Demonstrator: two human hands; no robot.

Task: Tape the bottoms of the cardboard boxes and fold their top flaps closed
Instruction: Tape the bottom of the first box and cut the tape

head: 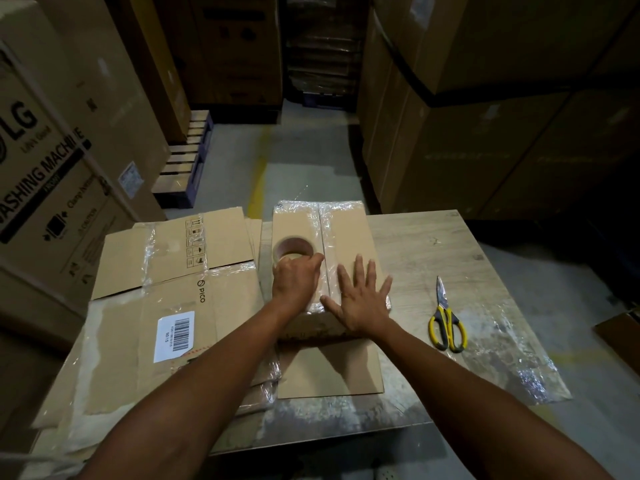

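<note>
- Several tall warehouse cartons stand around the work area; the one on the left is printed "LG" and "washing machine".
- One pale wood-grain desk fills the foreground.
- A pile of flattened cardboard boxes covers the desk's left side. The top one carries a white barcode label.
- One assembled cardboard box sits at the desk's middle. Shiny clear tape runs along its centre seam and over its edges.
- The right grip lies flat on the box just right of the seam, fingers spread wide and holding nothing.
- The left grip rests left of the seam, fingers curled onto the near edge of the tape roll.
- Yellow-handled scissors lie closed on the desk, right of the box and apart from it.
- The brown tape roll lies flat on the box's left half.
</note>
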